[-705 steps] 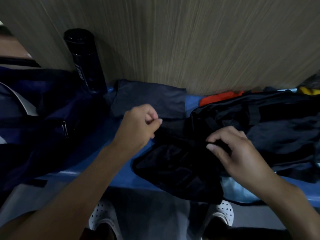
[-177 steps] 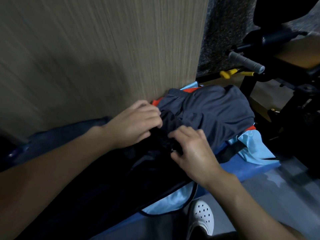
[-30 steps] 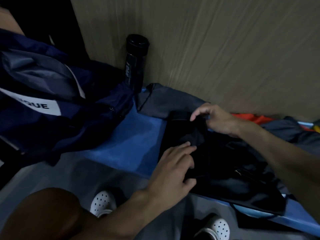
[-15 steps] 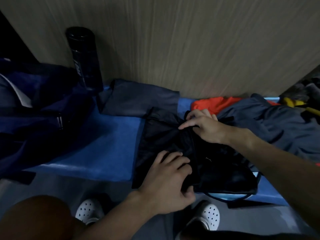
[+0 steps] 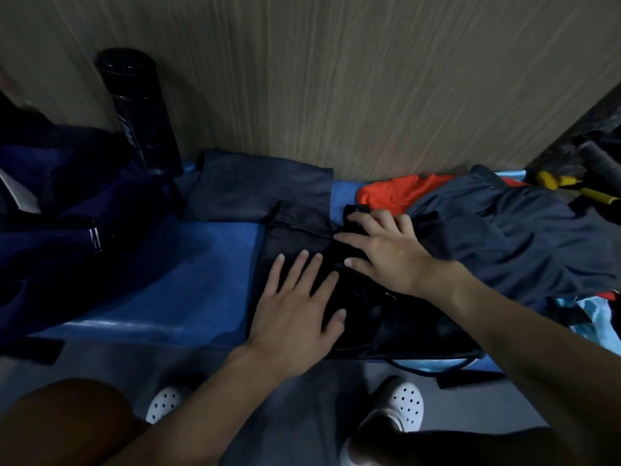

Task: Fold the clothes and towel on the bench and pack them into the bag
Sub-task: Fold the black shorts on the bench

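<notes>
A black garment point(image 5: 396, 317) lies folded on the blue bench point(image 5: 188, 274). My left hand point(image 5: 299, 311) presses flat on its left half with fingers spread. My right hand point(image 5: 386, 253) lies flat on its upper part, fingers straight, fingertips at the top fold. Behind it a folded dark grey garment point(image 5: 258, 193) rests against the wall. A navy bag point(image 5: 60, 237) sits at the left end of the bench. An orange garment point(image 5: 400, 193), a rumpled grey garment point(image 5: 524, 240) and a light blue cloth point(image 5: 594, 314) lie to the right.
A black bottle point(image 5: 141, 112) stands against the wooden wall point(image 5: 336, 79) beside the bag. Yellow-handled equipment point(image 5: 571, 190) sits at the far right. My white perforated shoes point(image 5: 400, 405) are on the grey floor below the bench edge.
Both hands have flattened: my left hand's curled fingers now spread on the black garment, and my right hand has let go of the top fold and lies flat over it.
</notes>
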